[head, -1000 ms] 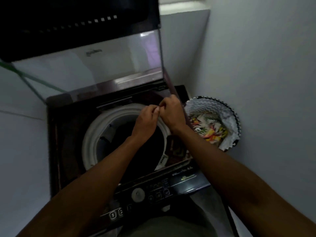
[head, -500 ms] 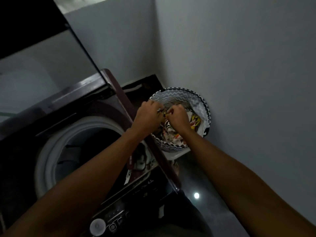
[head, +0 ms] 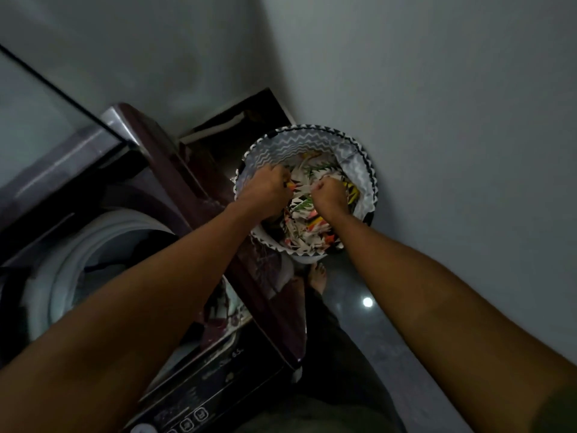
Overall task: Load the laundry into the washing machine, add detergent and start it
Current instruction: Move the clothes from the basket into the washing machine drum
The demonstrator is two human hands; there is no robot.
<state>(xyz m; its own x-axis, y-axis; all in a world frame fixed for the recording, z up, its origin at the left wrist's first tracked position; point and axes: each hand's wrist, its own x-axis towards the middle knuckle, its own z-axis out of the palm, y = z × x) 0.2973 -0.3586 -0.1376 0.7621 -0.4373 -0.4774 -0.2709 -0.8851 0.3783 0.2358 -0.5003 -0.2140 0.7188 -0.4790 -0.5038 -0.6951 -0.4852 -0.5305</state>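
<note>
A round laundry basket [head: 315,136] with a grey zigzag lining stands on the floor to the right of the washing machine. A white cloth with colourful print [head: 307,235] lies inside it. My left hand [head: 268,190] grips the cloth at the basket's left side. My right hand [head: 329,195] is fisted on the same cloth near the middle. The top-loading washing machine [head: 175,182] is at the left with its lid up, and its white drum ring [head: 71,251] shows dark laundry inside.
A grey wall rises close behind and to the right of the basket. The machine's control panel [head: 199,398] with buttons is at the bottom. My bare foot [head: 318,278] stands on the dark glossy floor just in front of the basket.
Both hands moved from above the drum rightward and down into the basket, and they now grasp the printed cloth. My view swung right toward the basket.
</note>
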